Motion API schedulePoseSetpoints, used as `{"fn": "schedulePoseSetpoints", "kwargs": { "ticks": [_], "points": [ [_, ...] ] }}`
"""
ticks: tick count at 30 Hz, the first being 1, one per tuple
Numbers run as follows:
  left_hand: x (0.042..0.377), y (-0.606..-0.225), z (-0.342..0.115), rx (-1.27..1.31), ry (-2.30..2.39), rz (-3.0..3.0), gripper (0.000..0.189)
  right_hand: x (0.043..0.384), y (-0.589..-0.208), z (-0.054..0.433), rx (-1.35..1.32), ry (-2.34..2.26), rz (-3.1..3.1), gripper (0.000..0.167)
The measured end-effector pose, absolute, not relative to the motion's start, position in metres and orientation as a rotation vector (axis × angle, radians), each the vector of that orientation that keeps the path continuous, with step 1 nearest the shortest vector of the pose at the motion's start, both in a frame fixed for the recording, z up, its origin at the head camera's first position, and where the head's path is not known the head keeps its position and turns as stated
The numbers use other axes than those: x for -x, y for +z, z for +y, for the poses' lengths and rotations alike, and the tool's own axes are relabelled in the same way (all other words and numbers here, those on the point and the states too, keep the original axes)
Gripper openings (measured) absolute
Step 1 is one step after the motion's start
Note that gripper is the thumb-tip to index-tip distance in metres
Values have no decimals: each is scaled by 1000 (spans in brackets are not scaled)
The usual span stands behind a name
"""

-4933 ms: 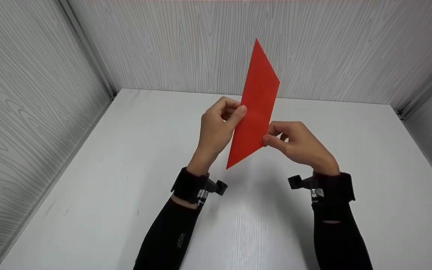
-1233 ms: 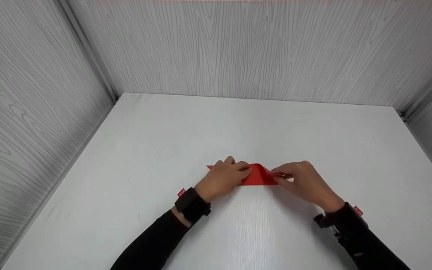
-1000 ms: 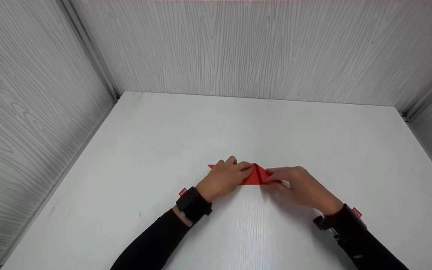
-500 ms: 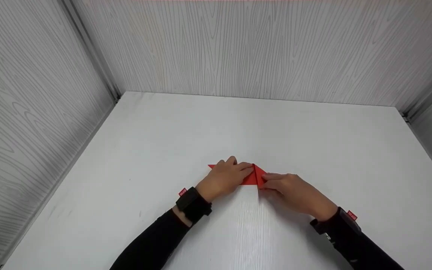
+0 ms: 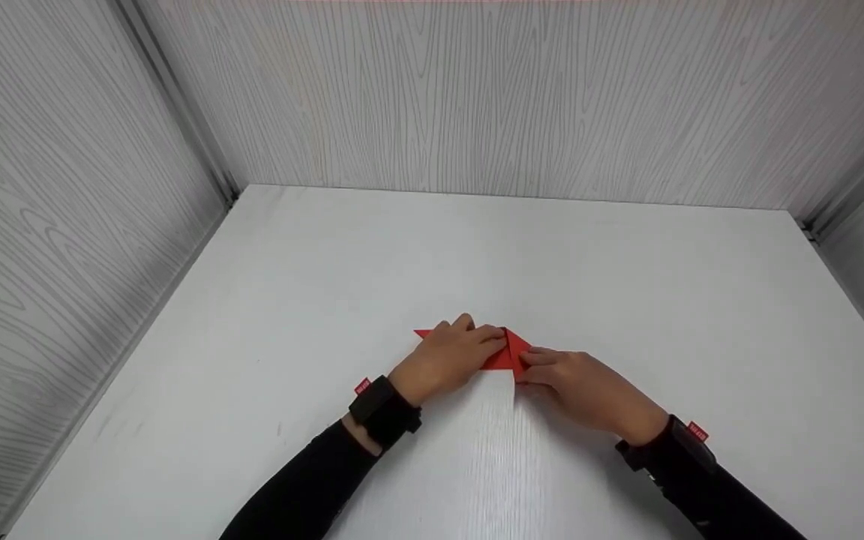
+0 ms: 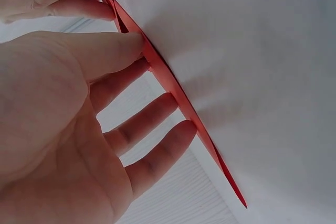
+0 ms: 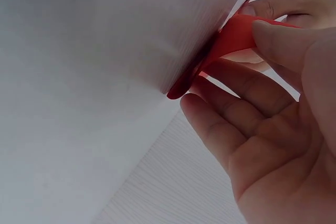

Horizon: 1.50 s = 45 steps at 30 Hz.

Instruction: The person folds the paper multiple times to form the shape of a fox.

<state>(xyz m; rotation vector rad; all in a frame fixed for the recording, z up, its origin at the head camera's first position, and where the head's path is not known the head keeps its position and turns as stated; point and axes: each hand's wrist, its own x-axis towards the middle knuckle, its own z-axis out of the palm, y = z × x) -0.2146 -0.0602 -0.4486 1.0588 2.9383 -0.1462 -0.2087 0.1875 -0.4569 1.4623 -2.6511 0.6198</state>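
A sheet of red paper (image 5: 498, 361), folded into a narrow strip, lies on the white table. My left hand (image 5: 447, 356) covers much of its left part and presses it down, a pointed tip showing past the knuckles. In the left wrist view the thumb and fingertips meet the strip's edge (image 6: 168, 82). At the right end, my right hand (image 5: 589, 390) pinches a flap folded over toward the near side. The right wrist view shows this flap (image 7: 236, 36) curving up from the table under the thumb.
The white tabletop (image 5: 357, 262) stretches around the hands. A grey wood-grain panel (image 5: 432, 97) stands along its back edge, and another side panel (image 5: 64, 225) rises at the left. Black bands (image 5: 385, 411) circle both wrists.
The paper, earlier held up in both hands, has come down onto the table. My right hand has brought its right end over leftward and toward me; the left hand stays nearly still lately.
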Motion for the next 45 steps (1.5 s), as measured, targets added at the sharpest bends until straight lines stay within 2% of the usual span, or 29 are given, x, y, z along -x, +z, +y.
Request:
{"fn": "schedulePoseSetpoints", "kwargs": {
  "ticks": [4, 12, 21, 28, 32, 35, 39, 45],
  "points": [
    [215, -448, -61, -1078, -131, 2941, 50, 209, -456, 188, -1458, 634, -2679, 21],
    [212, -449, -62, -1104, 55, 2958, 40, 210, -455, 187, -1495, 708, -2651, 18],
    [211, -447, -58, -1107, -48, 2921, 45, 209, -456, 188, -1487, 691, -2683, 23],
    [211, -449, -56, -1083, 132, 2887, 43, 209, -456, 189, -1484, 652, -2705, 24],
    [211, -449, -55, -1086, 146, 2886, 41, 208, -452, 192, -1453, 661, -2799, 33],
    [211, -449, -55, -1113, 140, 2896, 40, 207, -446, 194, -1287, 706, -2924, 43],
    [210, -448, -54, -1140, 71, 2926, 42, 212, -443, 194, -1167, 548, -2899, 46],
    [209, -447, -54, -1150, 49, 2932, 41, 223, -451, 187, -1225, 258, -2771, 42]
  ]
}}
